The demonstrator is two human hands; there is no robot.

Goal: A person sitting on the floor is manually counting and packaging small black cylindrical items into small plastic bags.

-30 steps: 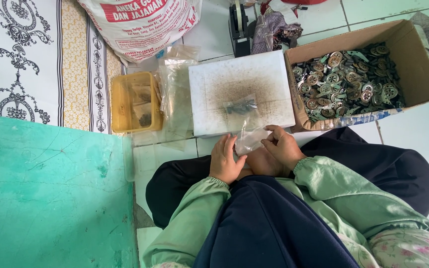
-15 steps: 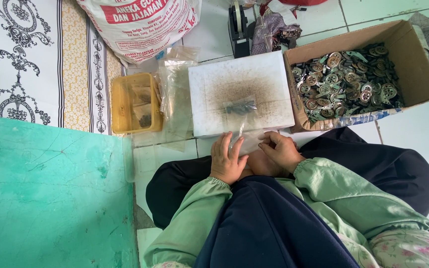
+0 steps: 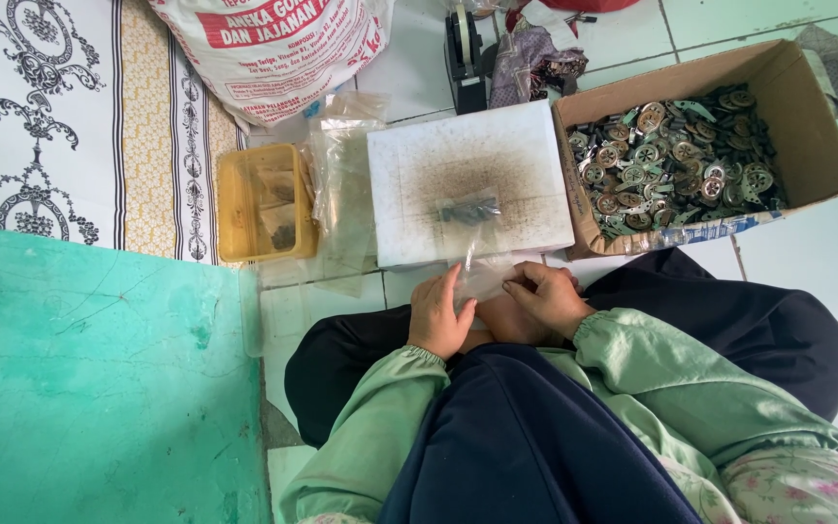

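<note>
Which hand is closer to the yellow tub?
The left hand. It sits right of and below the yellow tub, holding a small clear bag. The right hand is farther right.

Bag (image 3: 485, 277): clear, glossy plastic film. Box (image 3: 807, 116): matt brown cardboard, holding dull metal parts (image 3: 676, 160). Floor (image 3: 807, 252): smooth glazed tile.

The floor (image 3: 817, 243) is pale tile with dark grout lines, lit evenly by soft daylight. On the left lies a white cloth (image 3: 41, 116) with black scrollwork and a yellow patterned band. Nearer on the left, a green surface (image 3: 99, 388), scuffed and cracked, fills the corner. At the far edge a printed sack (image 3: 273, 49) leans against the tiles, with a black tape dispenser (image 3: 463, 49) and crumpled cloth (image 3: 531, 58) to its right.
</note>
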